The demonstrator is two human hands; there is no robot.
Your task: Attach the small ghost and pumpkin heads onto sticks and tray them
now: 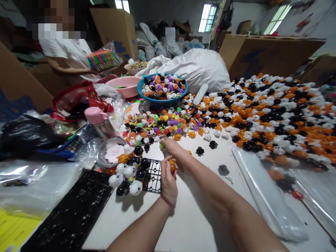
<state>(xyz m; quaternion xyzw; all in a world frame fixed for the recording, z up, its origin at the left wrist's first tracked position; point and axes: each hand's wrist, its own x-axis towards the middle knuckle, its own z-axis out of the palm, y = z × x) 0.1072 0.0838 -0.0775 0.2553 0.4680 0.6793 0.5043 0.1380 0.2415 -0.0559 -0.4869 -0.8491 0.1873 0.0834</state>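
My left hand (168, 180) is closed around a small orange pumpkin-like toy (172, 165), over the right end of a black plastic grid (154, 176). Round white toys with faces (130, 171), black ones (141, 174) and an orange one (123, 158) cover the grid's left part. Farther out, my right hand (169, 145) reaches to the edge of a pile of small colourful pieces (157, 126). Its fingers are pinched at a small green piece (161, 144), and the forearm partly hides them. Two black toys (200, 151) lie right of this hand.
A large heap of orange, black and white toys (273, 115) spreads over the right side. Behind the pile stands a blue basin (162, 101) of pieces. Left are a pink-lidded flask (98, 120) and stacked black grids (76, 206). Clear plastic bags (265, 192) lie right. A person (65, 52) holds a colourful pack.
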